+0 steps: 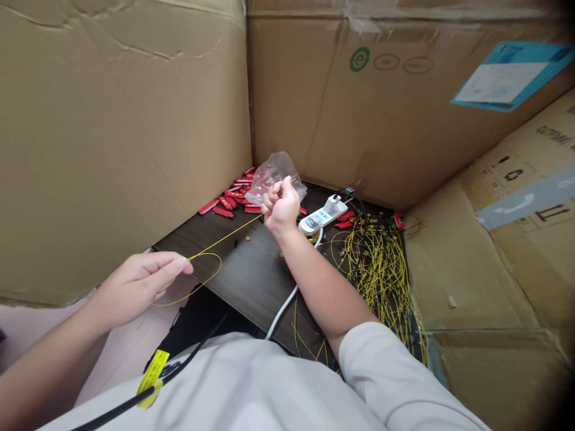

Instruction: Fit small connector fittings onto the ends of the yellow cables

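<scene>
A thin yellow wire [229,233] is stretched slantwise over the dark table. Its lower left part is pinched in my left hand [146,278], where a loop of it hangs beside the fingertips past the table's edge. My right hand [282,203] is closed round the wire farther up, in front of a clear plastic bag [277,167], and a short yellow end pokes out above the fingers. Several red pieces [229,200] lie around the bag. A tangled heap of yellow wires [381,275] lies to the right of my right forearm.
A white power strip [323,216] with a plug in it sits right of my right hand, its white cable [283,308] running to the table's near edge. Large cardboard boxes [359,120] enclose the dark table [242,275] at the left, back and right.
</scene>
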Available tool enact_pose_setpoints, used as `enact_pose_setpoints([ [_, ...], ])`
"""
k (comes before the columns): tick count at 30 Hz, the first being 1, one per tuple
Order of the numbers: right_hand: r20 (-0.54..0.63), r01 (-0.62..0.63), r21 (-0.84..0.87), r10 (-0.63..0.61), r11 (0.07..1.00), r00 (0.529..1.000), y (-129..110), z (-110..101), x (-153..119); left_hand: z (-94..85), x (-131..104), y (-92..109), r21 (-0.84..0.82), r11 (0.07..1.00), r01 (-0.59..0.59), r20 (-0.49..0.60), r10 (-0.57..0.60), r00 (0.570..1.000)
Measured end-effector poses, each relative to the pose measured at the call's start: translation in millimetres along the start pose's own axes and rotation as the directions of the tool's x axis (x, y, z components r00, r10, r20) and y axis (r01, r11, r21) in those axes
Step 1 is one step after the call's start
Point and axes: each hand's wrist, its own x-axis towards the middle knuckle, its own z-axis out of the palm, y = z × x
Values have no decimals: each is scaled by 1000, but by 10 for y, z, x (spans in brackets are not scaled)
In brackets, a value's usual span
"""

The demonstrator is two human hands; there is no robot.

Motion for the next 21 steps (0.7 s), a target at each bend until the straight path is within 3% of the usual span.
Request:
enact_pose_setpoints([
  [13, 1, 47, -103, -47, 994, 999, -3, -56, 45, -72, -63, -179, -195, 970, 145, -12, -150, 989],
  [21, -3, 63, -76, -63, 995, 998, 30, -103, 89, -153, -104, -278, -276, 947, 166, -2, -173, 985],
])
